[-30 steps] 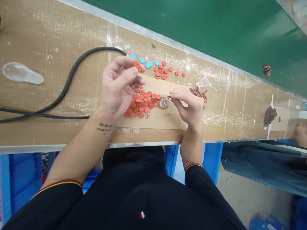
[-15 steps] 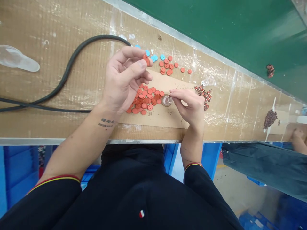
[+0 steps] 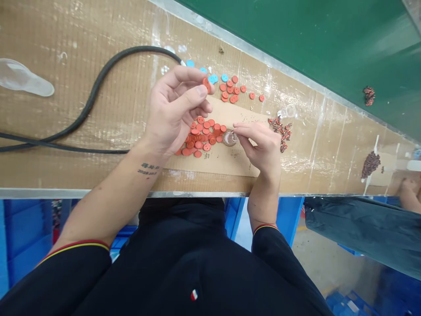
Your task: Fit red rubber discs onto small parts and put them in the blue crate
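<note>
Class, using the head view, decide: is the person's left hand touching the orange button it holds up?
Touching. The head view shows the orange button pinched at the fingertips of the left hand, with no gap between them.

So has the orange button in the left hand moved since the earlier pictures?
Yes, rightward: the orange button held in the left hand now sits just below the loose blue buttons, where before it sat to their left.

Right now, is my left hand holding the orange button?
Held: the orange button is gripped between thumb and forefinger of your left hand.
</note>
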Action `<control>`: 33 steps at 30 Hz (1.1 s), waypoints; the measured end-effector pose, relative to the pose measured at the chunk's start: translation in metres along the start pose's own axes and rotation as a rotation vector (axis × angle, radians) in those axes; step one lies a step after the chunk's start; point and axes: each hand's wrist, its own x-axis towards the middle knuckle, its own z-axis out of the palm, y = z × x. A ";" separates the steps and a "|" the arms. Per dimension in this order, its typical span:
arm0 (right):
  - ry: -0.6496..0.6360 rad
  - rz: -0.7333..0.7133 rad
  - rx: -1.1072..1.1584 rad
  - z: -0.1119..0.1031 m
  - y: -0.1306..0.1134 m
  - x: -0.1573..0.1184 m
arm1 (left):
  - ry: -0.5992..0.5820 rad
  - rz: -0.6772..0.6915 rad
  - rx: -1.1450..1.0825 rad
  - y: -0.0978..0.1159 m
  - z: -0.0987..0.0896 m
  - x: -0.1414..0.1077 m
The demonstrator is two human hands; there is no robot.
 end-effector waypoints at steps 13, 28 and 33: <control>0.052 0.028 0.026 -0.004 0.003 -0.001 | 0.059 -0.014 0.096 0.003 0.002 -0.003; 0.037 0.035 -0.047 -0.006 0.001 -0.001 | 0.021 -0.027 -0.013 0.010 0.006 -0.002; 0.044 0.033 -0.020 -0.006 0.000 0.000 | -0.016 -0.021 -0.028 0.010 0.005 -0.002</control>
